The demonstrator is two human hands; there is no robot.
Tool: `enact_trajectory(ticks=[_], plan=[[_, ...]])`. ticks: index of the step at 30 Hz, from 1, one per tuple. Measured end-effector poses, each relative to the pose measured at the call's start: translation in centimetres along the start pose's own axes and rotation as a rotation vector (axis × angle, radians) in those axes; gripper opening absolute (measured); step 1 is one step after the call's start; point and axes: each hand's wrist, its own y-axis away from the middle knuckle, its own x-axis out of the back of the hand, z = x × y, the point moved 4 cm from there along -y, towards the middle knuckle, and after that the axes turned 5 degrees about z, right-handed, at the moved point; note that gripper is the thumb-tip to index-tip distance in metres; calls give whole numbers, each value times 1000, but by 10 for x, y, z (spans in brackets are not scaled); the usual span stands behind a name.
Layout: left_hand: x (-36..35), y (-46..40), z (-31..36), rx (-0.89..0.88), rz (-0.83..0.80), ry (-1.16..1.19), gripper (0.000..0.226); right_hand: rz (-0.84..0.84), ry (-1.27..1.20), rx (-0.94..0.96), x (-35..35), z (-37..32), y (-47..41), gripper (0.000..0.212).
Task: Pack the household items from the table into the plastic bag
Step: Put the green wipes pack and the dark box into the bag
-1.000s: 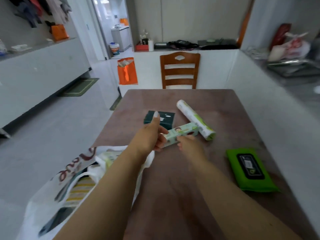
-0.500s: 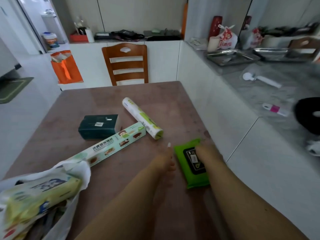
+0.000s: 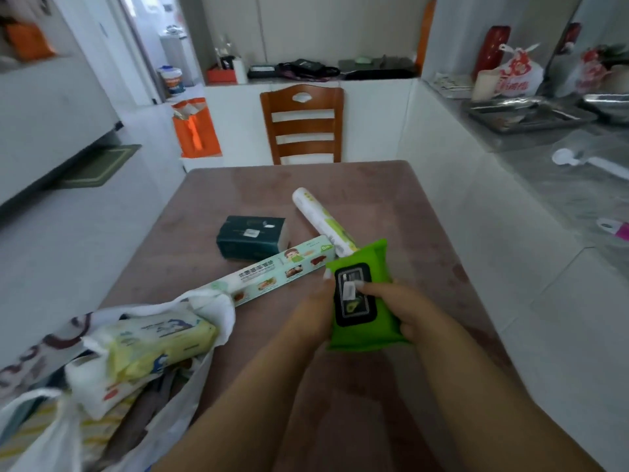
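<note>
The green wipes pack (image 3: 366,294) is clamped from both sides, left hand (image 3: 315,311) on its left edge and right hand (image 3: 408,313) with a thumb pressed on the lid, probably so the floppy pack doesn't sag when lifted off the table (image 3: 391,206). Just past the grip a long box (image 3: 272,272), roll (image 3: 323,221) and dark pack (image 3: 252,236) are left unpacked, and the bag (image 3: 190,400) is gaping down-left of it, likely where the wipes get dropped next.

We see a bright green soft wipes pack (image 3: 374,321) with black label, dark green rectangular tissue box (image 3: 252,237), mint-green long carton (image 3: 272,272) with food pictures, white plastic bag (image 3: 85,420), mottled reddish-brown bench (image 3: 391,206).
</note>
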Motion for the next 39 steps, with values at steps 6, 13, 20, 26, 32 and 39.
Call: enact_trajectory(ticks=[6, 13, 20, 26, 32, 39], plan=[[114, 38, 15, -302, 360, -253, 44, -159, -237, 96, -92, -10, 23, 27], [233, 133, 11, -254, 977, -432, 48, -234, -327, 45, -201, 14, 49, 19], [269, 122, -33, 95, 687, -172, 56, -306, -196, 48, -271, 41, 72, 35], [278, 132, -42, 118, 581, 368, 58, -318, -152, 36, -292, 50, 77, 21], [294, 141, -37, 0, 593, 538, 55, -297, -75, 38, -298, 47, 76, 20], [306, 149, -28, -236, 567, 680, 53, -441, 195, 35, -310, 57, 94, 27]])
